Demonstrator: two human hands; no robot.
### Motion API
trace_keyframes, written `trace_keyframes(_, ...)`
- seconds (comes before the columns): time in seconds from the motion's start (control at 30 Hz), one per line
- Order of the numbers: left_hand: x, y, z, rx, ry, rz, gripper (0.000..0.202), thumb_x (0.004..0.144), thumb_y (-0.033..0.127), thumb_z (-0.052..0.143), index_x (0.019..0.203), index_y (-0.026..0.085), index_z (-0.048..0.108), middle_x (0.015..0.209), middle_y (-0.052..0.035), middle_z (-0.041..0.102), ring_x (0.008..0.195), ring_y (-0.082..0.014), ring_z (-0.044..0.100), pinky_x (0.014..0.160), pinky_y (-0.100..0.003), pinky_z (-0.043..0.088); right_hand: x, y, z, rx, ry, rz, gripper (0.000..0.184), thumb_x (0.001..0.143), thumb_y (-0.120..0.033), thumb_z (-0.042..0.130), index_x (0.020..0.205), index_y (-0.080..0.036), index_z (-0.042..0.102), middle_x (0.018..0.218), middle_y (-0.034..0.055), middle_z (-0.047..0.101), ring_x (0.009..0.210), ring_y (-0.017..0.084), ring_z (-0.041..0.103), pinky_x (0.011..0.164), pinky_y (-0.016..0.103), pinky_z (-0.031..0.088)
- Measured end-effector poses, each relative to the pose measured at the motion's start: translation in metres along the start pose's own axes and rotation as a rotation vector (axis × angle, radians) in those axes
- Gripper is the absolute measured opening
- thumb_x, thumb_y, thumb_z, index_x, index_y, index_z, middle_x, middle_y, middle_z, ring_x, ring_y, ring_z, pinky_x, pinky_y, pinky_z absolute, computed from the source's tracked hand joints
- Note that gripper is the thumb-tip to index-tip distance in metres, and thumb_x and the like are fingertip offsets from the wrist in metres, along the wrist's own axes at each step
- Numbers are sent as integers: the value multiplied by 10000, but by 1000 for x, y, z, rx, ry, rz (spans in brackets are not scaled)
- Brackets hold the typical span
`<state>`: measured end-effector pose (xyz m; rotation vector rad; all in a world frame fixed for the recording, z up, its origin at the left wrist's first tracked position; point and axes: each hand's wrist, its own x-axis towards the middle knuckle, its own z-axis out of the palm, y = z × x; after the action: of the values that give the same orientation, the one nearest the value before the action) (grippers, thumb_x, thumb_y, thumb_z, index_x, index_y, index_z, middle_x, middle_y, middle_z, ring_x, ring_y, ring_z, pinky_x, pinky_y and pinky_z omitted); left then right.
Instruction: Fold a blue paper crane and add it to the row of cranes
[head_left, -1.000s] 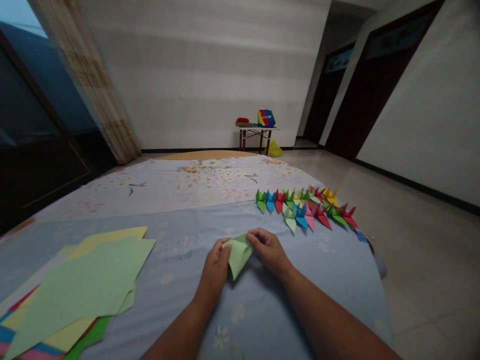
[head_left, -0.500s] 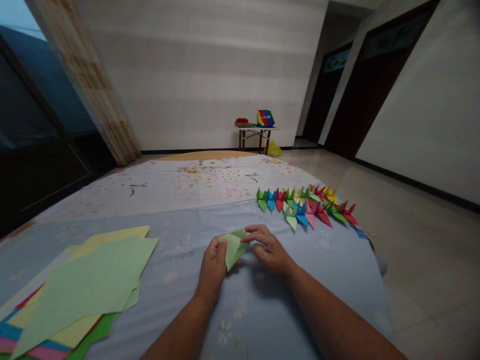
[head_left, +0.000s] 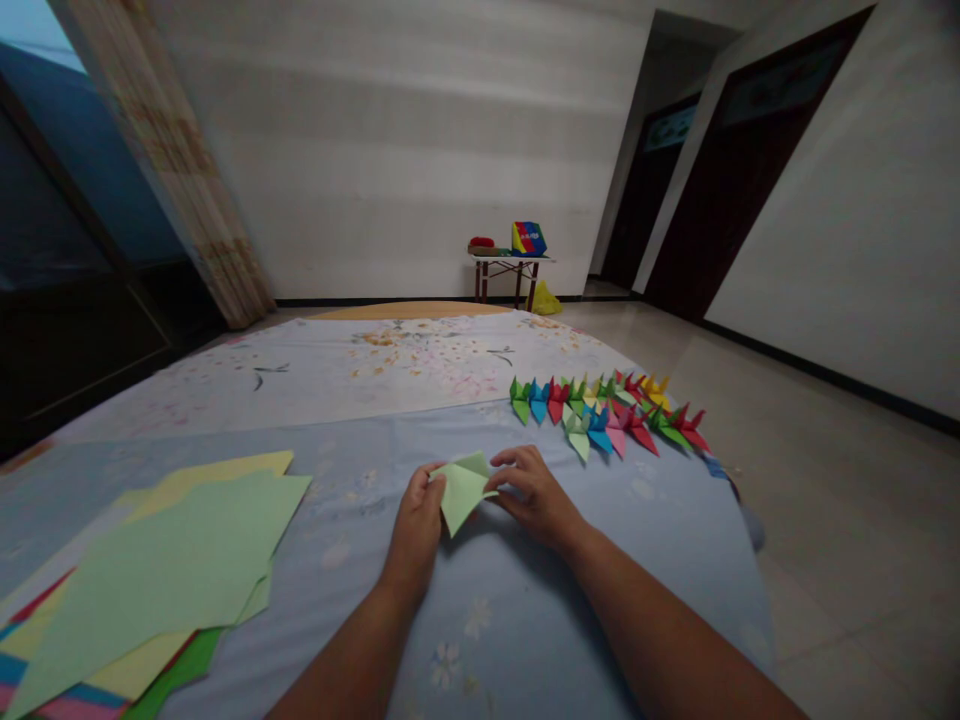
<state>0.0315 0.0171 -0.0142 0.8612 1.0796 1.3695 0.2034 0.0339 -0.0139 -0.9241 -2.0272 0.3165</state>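
A folded piece of pale green paper (head_left: 463, 490) is held up over the blue flowered cloth, one corner pointing down. My left hand (head_left: 418, 520) pinches its left edge, thumb in front. At the paper's right corner, the thumb and fingers of my right hand (head_left: 534, 498) close on a flap that sticks out sideways. Left of my hands lies a stack of coloured paper sheets (head_left: 172, 560), pale green on top, with yellow, blue, pink, red and green edges showing beneath. Several folded paper cranes (head_left: 600, 430) in many colours stand in rows at the right.
The round table carries a white floral cloth (head_left: 315, 385) at the far side and a blue cloth (head_left: 360, 600) nearer me. Against the wall stands a small table (head_left: 510, 262) with a colourful box (head_left: 529, 238). A yellow bag (head_left: 545, 298) lies on the floor beside it.
The right fingers have gone from resting over the paper's right side to pinching its right corner, and a flap there now stands out. The left hand keeps its hold.
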Motion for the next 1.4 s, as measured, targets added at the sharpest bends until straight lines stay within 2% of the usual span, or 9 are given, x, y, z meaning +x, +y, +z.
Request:
trace_keyframes(0.23, -1, 8, -1, -88, -111, -104, 420, 748, 355, 589, 1129, 220, 475, 860, -25, 663, 645, -174, 652, 543, -273, 505, 2, 2, -1, 119, 33, 120, 55, 805, -243, 624, 826, -223, 671, 816, 35, 588, 839, 170, 521, 781, 324, 417)
trace_keyframes(0.47, -2, 11, -1, -171, -134, -147, 348, 783, 379, 549, 1066, 178, 535, 907, -52, 663, 726, -207, 681, 646, -314, 525, 3, 1, 2, 214, 55, 302, 119, 798, -283, 593, 736, -186, 624, 721, 11, 573, 718, 143, 508, 675, 270, 404)
trace_keyframes(0.67, -1, 7, -3, -114, -205, -122, 322, 816, 380, 535, 1063, 174, 531, 922, -80, 680, 749, -207, 687, 630, -300, 528, 2, 4, 5, 400, 21, 496, 262, 785, -411, 565, 691, -167, 547, 557, -52, 431, 531, 88, 387, 513, 214, 314)
trace_keyframes(1.03, 0, 6, 0, -78, -169, -99, 266, 763, 363, 616, 921, 162, 544, 786, -21, 645, 643, -160, 674, 571, -253, 523, 2, 3, 5, 459, 5, 513, 383, 769, -524, 545, 645, -162, 529, 542, -47, 415, 520, 83, 347, 479, 202, 279)
trace_keyframes(1.17, 0, 5, -1, -73, -168, -101, 282, 745, 384, 632, 895, 158, 556, 754, -13, 638, 626, -154, 665, 580, -255, 517, 2, 3, 5, 459, 1, 505, 373, 778, -510, 543, 648, -160, 535, 549, -43, 425, 524, 83, 353, 483, 202, 284)
trace_keyframes(1.4, 0, 7, -1, -71, -169, -106, 325, 717, 388, 656, 930, 156, 573, 812, -40, 667, 645, -156, 657, 616, -272, 512, 1, 1, 5, 452, -8, 458, 325, 784, -467, 561, 679, -160, 582, 573, -35, 483, 540, 91, 410, 513, 205, 334)
